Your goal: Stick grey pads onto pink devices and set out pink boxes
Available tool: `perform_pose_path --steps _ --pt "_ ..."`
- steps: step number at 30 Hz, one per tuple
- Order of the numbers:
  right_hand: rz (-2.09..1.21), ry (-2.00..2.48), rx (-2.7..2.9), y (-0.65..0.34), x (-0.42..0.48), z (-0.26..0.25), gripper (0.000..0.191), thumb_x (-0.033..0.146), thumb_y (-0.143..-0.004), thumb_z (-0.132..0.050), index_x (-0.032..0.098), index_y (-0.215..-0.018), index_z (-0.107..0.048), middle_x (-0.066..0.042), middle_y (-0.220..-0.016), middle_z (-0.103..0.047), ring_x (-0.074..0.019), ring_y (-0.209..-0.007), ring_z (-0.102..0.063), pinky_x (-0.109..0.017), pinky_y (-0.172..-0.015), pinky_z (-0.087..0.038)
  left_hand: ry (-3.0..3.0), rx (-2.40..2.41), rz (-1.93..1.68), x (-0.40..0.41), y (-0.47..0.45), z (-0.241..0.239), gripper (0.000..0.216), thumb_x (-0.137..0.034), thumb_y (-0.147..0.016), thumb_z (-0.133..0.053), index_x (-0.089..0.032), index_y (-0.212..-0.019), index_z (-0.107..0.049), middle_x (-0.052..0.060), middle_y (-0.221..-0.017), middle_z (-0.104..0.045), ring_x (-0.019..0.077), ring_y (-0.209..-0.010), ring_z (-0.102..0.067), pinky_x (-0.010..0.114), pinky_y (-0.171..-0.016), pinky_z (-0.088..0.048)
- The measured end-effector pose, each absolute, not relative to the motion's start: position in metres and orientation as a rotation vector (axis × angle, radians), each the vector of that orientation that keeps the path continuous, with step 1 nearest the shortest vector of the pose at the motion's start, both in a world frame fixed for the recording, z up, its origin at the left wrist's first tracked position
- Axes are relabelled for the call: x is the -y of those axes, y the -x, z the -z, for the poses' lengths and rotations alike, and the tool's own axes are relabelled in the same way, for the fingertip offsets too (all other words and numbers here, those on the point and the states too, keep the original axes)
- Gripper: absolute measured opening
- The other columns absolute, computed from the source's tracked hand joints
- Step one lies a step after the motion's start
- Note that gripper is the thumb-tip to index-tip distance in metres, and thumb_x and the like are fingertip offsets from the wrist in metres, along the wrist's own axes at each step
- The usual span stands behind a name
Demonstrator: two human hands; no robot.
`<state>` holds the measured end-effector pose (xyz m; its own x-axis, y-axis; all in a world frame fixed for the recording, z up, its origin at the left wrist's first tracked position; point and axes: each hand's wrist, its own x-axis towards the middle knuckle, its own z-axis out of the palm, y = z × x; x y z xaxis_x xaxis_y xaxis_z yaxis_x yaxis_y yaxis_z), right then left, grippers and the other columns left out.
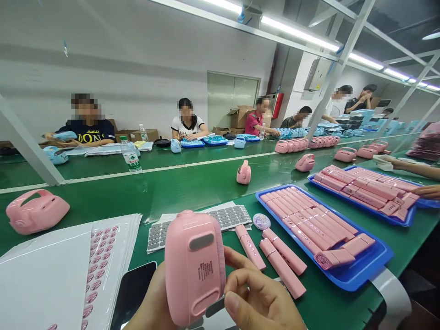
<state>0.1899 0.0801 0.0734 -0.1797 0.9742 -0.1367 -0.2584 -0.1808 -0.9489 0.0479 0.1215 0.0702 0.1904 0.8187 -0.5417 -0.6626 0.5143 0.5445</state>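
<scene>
Left hand [153, 300] cupped upward, right hand [263, 298] fingers curled, thumb forward

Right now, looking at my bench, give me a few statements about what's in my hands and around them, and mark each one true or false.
1. The left hand holds a pink speaker shell upright. True.
2. The right hand pinches a grey pad at the shell's lower edge. True.
3. The blue tray nearest the hands holds blue strips. False: the strips are pink.
4. Three loose pink strips lie on the green belt beside that tray. True.
5. The sheet of grey pads lies inside the tray. False: it lies on the belt behind the shell.
6. The water bottle lies on its side. False: it stands upright.
</scene>
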Motion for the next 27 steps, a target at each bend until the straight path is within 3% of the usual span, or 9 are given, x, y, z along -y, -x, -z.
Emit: perform_pose_path --steps 7,13,17,21,27 --pt "-1.483 1.102 1.008 -0.181 -0.077 -0.072 0.034 0.052 -0.059 -0.074 0.02 -0.066 -0.067 -0.001 -0.134 -0.039 -0.0234 -0.122 -0.042 -0.032 -0.098 -0.038 -0.181 -0.965 -1.11 -0.123 -0.047 -0.065 0.017 -0.012 -0.052 -0.064 -0.011 -0.057 -0.048 0.006 -0.05 -0.051 0.0164 -0.048 -0.044 0.029 -0.048 -0.038" --pt "-1.433 1.094 1.041 -0.179 -0.077 -0.069 0.031 0.049 -0.063 -0.072 0.019 -0.066 -0.066 -0.001 -0.133 -0.04 -0.0198 -0.118 -0.045 -0.027 -0.096 -0.04 -0.235 -0.918 -1.095 -0.126 -0.046 -0.059 0.026 -0.018 -0.047 -0.073 -0.012 -0.056 -0.049 0.005 -0.052 -0.051 0.0168 -0.05 -0.045 0.029 -0.05 -0.038" --pt "-1.451 1.082 1.025 -0.18 -0.077 -0.07 0.032 0.049 -0.063 -0.072 0.018 -0.067 -0.065 -0.002 -0.132 -0.041 -0.0186 -0.115 -0.047 -0.025 -0.093 -0.042 -0.219 -0.873 -1.044 -0.127 -0.047 -0.06 0.023 -0.024 -0.054 -0.071 -0.01 -0.063 -0.055 0.009 -0.061 -0.056 0.0213 -0.058 -0.052 0.034 -0.057 -0.044" --pt "-1.47 1.154 1.025 -0.18 -0.077 -0.075 0.032 0.048 -0.061 -0.073 0.018 -0.066 -0.065 -0.002 -0.134 -0.038 -0.0212 -0.116 -0.046 -0.029 -0.094 -0.041 -0.264 -0.932 -1.048 -0.126 -0.047 -0.061 0.031 -0.028 -0.049 -0.077 -0.009 -0.064 -0.056 0.012 -0.065 -0.059 0.0245 -0.061 -0.054 0.035 -0.056 -0.044" --pt "-1.362 1.167 1.049 -0.175 -0.074 -0.074 0.026 0.045 -0.064 -0.068 0.019 -0.066 -0.063 -0.002 -0.133 -0.041 -0.024 -0.122 -0.041 -0.036 -0.099 -0.036 -0.251 -0.943 -1.081 -0.126 -0.045 -0.059 0.036 -0.02 -0.042 -0.077 -0.014 -0.051 -0.042 0.002 -0.047 -0.044 0.0128 -0.046 -0.04 0.026 -0.047 -0.033"
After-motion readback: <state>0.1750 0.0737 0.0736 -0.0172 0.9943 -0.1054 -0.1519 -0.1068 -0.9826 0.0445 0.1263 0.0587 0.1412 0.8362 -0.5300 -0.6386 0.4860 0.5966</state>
